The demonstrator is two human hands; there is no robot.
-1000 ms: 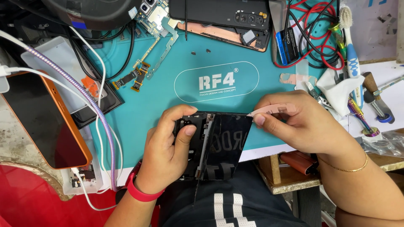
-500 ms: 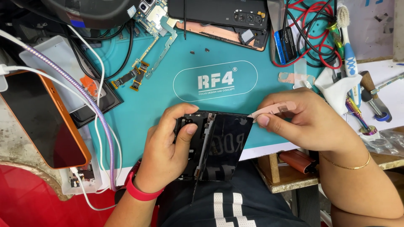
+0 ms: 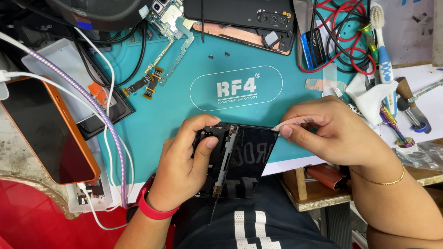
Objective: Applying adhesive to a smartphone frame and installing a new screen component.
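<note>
Opened phone (image 3: 240,159) sits at the near edge of the teal mat (image 3: 184,115), half overhanging it toward the lap, long axis running near-to-far. L hand (image 3: 184,161) wraps its left side, thumb pressed on the exposed inner frame, fingers curled under. R hand (image 3: 332,133) is at the phone's far-right corner, thumb + forefinger pinching a pale flat pry strip (image 3: 297,122), tip touching that corner, strip lying roughly along the far edge. R hand is nearer the seam; the dark panel (image 3: 251,157) is tilted up off the frame.
</note>
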